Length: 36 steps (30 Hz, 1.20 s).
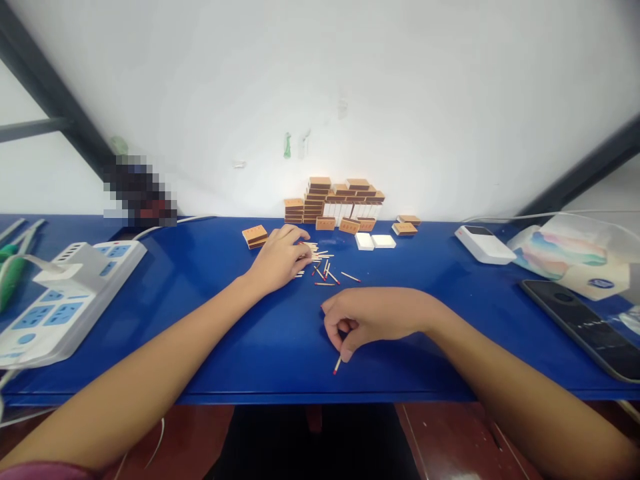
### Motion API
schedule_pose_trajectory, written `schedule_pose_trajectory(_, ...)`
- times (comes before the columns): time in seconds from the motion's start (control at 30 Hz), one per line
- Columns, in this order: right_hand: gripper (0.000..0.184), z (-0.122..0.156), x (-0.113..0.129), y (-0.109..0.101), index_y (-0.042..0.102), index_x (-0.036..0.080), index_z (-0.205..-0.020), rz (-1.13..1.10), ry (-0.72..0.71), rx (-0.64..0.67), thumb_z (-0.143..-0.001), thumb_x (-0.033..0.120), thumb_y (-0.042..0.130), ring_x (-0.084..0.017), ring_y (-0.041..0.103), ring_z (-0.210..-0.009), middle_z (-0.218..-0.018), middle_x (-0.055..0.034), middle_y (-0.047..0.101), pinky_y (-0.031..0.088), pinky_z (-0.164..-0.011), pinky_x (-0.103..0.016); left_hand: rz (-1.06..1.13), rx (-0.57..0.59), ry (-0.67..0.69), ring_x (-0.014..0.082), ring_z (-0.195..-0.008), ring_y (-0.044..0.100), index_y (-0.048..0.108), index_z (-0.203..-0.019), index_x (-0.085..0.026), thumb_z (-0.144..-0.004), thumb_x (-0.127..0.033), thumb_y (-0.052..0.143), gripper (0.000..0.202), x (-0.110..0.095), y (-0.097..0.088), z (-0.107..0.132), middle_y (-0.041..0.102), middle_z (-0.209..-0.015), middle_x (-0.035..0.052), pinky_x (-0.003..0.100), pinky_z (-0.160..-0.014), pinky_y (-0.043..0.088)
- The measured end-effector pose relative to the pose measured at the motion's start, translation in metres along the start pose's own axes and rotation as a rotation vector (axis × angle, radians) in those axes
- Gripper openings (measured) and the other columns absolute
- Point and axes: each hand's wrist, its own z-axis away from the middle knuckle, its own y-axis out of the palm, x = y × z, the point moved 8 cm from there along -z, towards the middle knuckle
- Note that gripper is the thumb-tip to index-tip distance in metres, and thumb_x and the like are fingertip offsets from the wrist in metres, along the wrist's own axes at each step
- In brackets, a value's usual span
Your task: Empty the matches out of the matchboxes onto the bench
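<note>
My left hand [280, 257] rests on the blue table [240, 347], its curled fingers over a small heap of loose red-tipped matches [325, 267]; what they grip is hidden. My right hand [373, 319] lies nearer the front edge, fingers closed in a pinch on a single match [338, 364] whose red head points down at the table. A brown matchbox [255, 236] lies just left of my left hand. Stacked brown matchboxes [333, 200] stand against the white wall. Two white inner trays [375, 241] lie in front of them.
A white and blue power strip [65, 293] sits at the left. On the right are a white device [484, 243], a dark phone [585, 327] and a plastic bag with a colourful pack [575, 257]. Two more matchboxes [406, 225] lie right of the stack.
</note>
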Motion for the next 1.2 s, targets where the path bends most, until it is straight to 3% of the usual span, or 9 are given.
schedule_pose_trajectory(0.1,0.017,0.003,0.001,-0.004,0.079,0.02,-0.087,0.005,0.006,-0.022,-0.092,0.036,0.083,-0.014,0.052,-0.074,-0.084,0.0012,0.058,0.038,-0.066,-0.028,-0.036,0.011,0.013,0.0313,-0.125,0.058,0.077,-0.093,-0.02,-0.101,-0.026,0.071,0.012,0.0,0.0,0.0,0.07,-0.131,0.0119,0.051,-0.104,0.049)
schedule_pose_trajectory(0.17,0.019,0.003,0.001,-0.017,0.077,0.02,-0.09,-0.008,-0.023,-0.127,-0.095,0.038,0.078,-0.015,0.052,-0.075,-0.084,0.0006,0.059,0.039,-0.068,-0.028,-0.063,0.01,0.016,0.0324,-0.126,0.058,0.076,-0.093,-0.02,-0.101,-0.025,0.069,0.012,-0.001,-0.001,0.001,0.07,-0.131,0.0124,0.052,-0.103,0.049)
schedule_pose_trajectory(0.33,0.013,0.0,-0.023,-0.079,0.071,0.019,-0.092,0.052,0.054,-0.761,-0.099,0.03,0.072,-0.017,0.053,-0.077,-0.087,-0.0018,0.061,0.038,-0.072,-0.029,-0.039,-0.108,-0.044,0.0301,-0.12,0.061,0.073,-0.111,-0.02,-0.103,-0.018,0.058,0.017,0.001,-0.021,-0.002,0.073,-0.124,0.011,0.049,-0.101,0.051)
schedule_pose_trajectory(0.43,0.011,-0.013,-0.036,-0.096,0.068,0.019,-0.089,0.214,0.091,-0.907,-0.097,0.023,0.074,-0.018,0.053,-0.081,-0.088,-0.0024,0.058,0.036,-0.077,-0.03,-0.01,-0.254,-0.137,0.0282,-0.114,0.062,0.071,-0.115,-0.021,-0.103,-0.015,0.051,0.024,0.008,-0.038,-0.001,0.075,-0.115,0.0092,0.049,-0.102,0.051)
schedule_pose_trajectory(0.5,0.007,-0.021,-0.041,-0.098,0.07,0.019,-0.091,0.254,0.051,-0.885,-0.097,0.02,0.072,-0.018,0.052,-0.082,-0.087,-0.0018,0.056,0.035,-0.078,-0.03,0.022,-0.288,-0.151,0.0285,-0.113,0.063,0.071,-0.113,-0.022,-0.101,-0.018,0.055,0.021,0.01,-0.042,-0.001,0.075,-0.111,0.0087,0.051,-0.103,0.051)
schedule_pose_trajectory(0.7,0.004,-0.02,-0.054,-0.09,0.075,0.02,-0.099,0.211,-0.001,-0.674,-0.097,0.02,0.072,-0.016,0.051,-0.078,-0.089,-0.0005,0.055,0.037,-0.077,-0.029,0.075,-0.13,-0.018,0.029,-0.116,0.061,0.071,-0.109,-0.022,-0.093,-0.018,0.06,0.02,-0.006,-0.025,-0.003,0.073,-0.115,0.0086,0.051,-0.101,0.051)
schedule_pose_trajectory(0.8,0.005,-0.023,-0.057,-0.088,0.074,0.018,-0.095,0.21,0.027,-0.662,-0.097,0.016,0.07,-0.017,0.053,-0.082,-0.091,-0.0018,0.057,0.038,-0.079,-0.029,0.081,-0.113,-0.02,0.0281,-0.109,0.061,0.068,-0.092,-0.022,-0.089,-0.016,0.061,0.009,-0.01,-0.024,-0.003,0.071,-0.104,0.0079,0.047,-0.095,0.052)
schedule_pose_trajectory(0.93,0.007,-0.028,-0.055,-0.087,0.072,0.018,-0.096,0.231,0.019,-0.661,-0.099,0.016,0.066,-0.018,0.055,-0.086,-0.093,-0.0032,0.058,0.039,-0.082,-0.03,0.085,-0.093,0.009,0.0275,-0.101,0.059,0.067,-0.087,-0.022,-0.089,-0.02,0.064,0.004,-0.017,-0.023,-0.003,0.068,-0.094,0.0073,0.046,-0.09,0.052)
schedule_pose_trajectory(1.2,0.018,0.003,-0.062,-0.091,0.075,0.02,-0.114,0.161,-0.024,-0.557,-0.097,0.02,0.071,-0.017,0.053,-0.083,-0.098,-0.0032,0.064,0.042,-0.077,-0.03,0.109,0.007,0.028,0.0276,-0.102,0.06,0.073,-0.081,-0.022,-0.086,-0.021,0.068,0.007,-0.023,-0.009,-0.001,0.069,-0.096,0.0065,0.047,-0.09,0.05)
